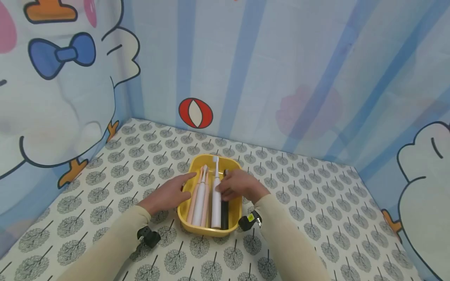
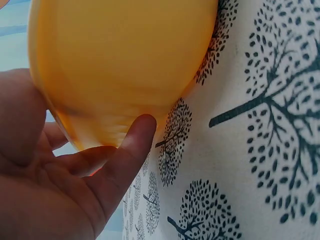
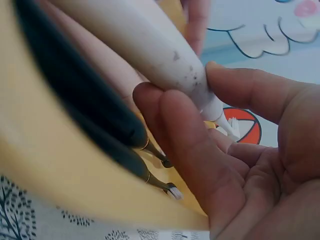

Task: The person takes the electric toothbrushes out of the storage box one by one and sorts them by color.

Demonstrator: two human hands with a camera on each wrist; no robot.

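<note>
A yellow plastic basket [image 1: 211,233] holds several electric toothbrushes. My left hand [image 1: 168,195] grips the basket's left side; in the left wrist view its fingers [image 2: 135,142] lie against the outer wall. Inside the basket, my right hand [image 1: 239,185] pinches a white electric toothbrush [image 1: 216,210] between thumb and fingers, its brush head toward the far end. Dark specks mark this white handle [image 3: 170,70] in the right wrist view. Two dark toothbrushes [image 3: 90,85] lie beside it along the right wall. Left of it are another white toothbrush [image 1: 199,203] and pink ones [image 1: 192,207].
The basket stands on a tree-patterned tablecloth [image 1: 302,207]. A cartoon-printed curtain [image 1: 225,70] with blue stripes rises behind and on both sides. Each wrist wears a black strap device [image 1: 149,237].
</note>
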